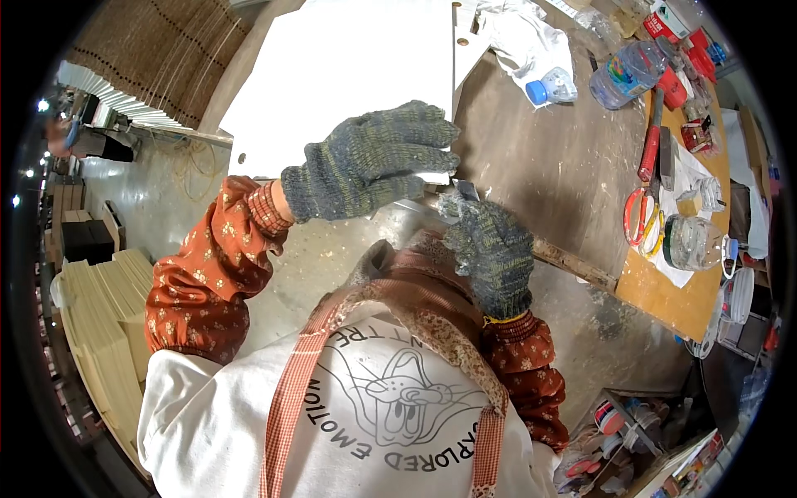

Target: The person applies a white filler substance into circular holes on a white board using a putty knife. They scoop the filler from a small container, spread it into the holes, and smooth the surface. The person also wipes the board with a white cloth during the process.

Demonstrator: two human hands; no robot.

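Note:
A large white panel (332, 75) lies on the wooden worktable, with a round hole near its left corner. My left hand (374, 162), in a dark grey-green knitted glove, rests flat on the panel near its front right corner, fingers stretched to the right. My right hand (494, 257), gloved alike, is closed just off that corner, beside the table's near edge. A small grey flat-ended piece (466, 191) sticks out from its fingers; its kind is too hidden to make out. Whether it touches the panel I cannot tell.
On the worktable (548, 166) lie a white cloth (531, 41), a plastic bottle (627, 75) and a blue-capped bottle top (552, 87). Red-handled scissors (636, 216), a red-handled tool (650, 153) and a clear jar (693, 243) are at the right. Stacked boards (100, 315) stand left.

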